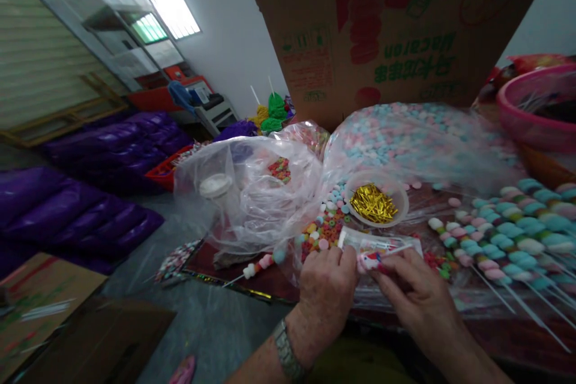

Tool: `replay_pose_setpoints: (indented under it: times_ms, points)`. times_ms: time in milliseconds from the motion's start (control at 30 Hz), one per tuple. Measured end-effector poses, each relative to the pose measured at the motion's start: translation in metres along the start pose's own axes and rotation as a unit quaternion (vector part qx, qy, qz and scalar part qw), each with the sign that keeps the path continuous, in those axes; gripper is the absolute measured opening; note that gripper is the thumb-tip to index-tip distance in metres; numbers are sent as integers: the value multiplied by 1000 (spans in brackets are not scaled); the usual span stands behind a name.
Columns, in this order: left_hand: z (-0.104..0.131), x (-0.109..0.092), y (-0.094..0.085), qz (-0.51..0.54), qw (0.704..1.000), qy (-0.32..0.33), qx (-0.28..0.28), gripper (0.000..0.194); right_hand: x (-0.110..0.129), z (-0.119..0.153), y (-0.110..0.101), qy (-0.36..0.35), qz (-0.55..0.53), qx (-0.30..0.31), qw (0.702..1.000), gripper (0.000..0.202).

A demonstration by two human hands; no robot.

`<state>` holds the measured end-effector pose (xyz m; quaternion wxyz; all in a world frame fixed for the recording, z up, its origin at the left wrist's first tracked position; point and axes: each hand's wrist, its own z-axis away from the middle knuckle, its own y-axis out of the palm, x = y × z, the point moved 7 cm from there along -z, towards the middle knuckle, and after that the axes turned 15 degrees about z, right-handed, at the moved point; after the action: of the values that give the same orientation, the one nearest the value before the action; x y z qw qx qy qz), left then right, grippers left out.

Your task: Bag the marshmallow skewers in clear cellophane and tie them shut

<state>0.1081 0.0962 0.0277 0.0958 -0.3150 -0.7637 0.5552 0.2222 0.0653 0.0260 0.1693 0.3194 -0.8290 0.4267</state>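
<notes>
Both my hands meet over the front edge of the dark red table (279,288). My left hand (326,282), with a metal watch on the wrist, is closed on one end of a small candy skewer (371,260). Thumb and fingers of my right hand (418,291) pinch its other end, where a white stick points right. The skewer's pink and white part shows between the hands; my fingers hide the rest. Just behind them lies a printed clear plastic wrapper (351,240). Loose ring candies (330,231) and a bowl of gold twist ties (373,203) are close by.
Finished marshmallow skewers (508,234) are piled at the right; one skewer (263,264) lies left. A big bag of marshmallows (405,138) and a crumpled clear bag (270,192) stand behind. A large carton (405,30) rises at the back, near a pink basin (535,102).
</notes>
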Motion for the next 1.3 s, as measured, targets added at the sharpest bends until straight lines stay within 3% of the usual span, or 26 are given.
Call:
replay_pose_setpoints:
  times_ms: [67, 167, 300, 367, 467, 533, 600, 700, 767, 833, 900, 967, 1133, 1300]
  points:
    - [0, 2, 5, 13, 1000, -17, 21, 5, 4, 0, -3, 4, -45, -20, 999, 11]
    - [3, 8, 15, 97, 990, -55, 82, 15, 11, -1, -23, -27, -72, -60, 995, 18]
    - [6, 19, 16, 126, 983, -92, 98, 14, -11, -1, -61, 85, -71, -185, 976, 8]
    - [4, 21, 13, 93, 988, -87, 82, 8, -13, -4, -55, 95, -21, -152, 984, 2]
    - [1, 18, 11, 58, 995, -65, 54, 11, -8, -6, -19, 70, 13, -28, 997, 11]
    - [1, 16, 13, 62, 994, -64, 56, 16, -12, -5, -1, 100, -51, 29, 993, 13]
    - [4, 19, 20, 97, 987, -90, 87, 15, -20, -5, 4, 142, -168, 43, 975, 14]
    - [11, 29, 29, 235, 949, -157, 138, 22, -44, -7, -15, 211, -312, -55, 925, 13]
    - [12, 29, 30, 351, 909, -165, 155, 38, -59, -4, -15, 267, -332, -65, 902, 20]
    - [10, 22, 28, 432, 874, -139, 172, 42, -61, 2, 6, 311, -325, 48, 892, 32]
    - [7, 15, 26, 486, 846, -112, 187, 36, -54, 9, 30, 319, -306, 161, 882, 29]
    - [5, 11, 26, 530, 818, -105, 197, 35, -48, 11, 41, 299, -273, 200, 892, 34]
    - [6, 12, 34, 601, 761, -116, 215, 39, -42, 10, 38, 250, -228, 228, 913, 32]
    - [3, 7, 32, 553, 808, -90, 185, 35, -37, 7, 21, 125, -19, 149, 981, 24]
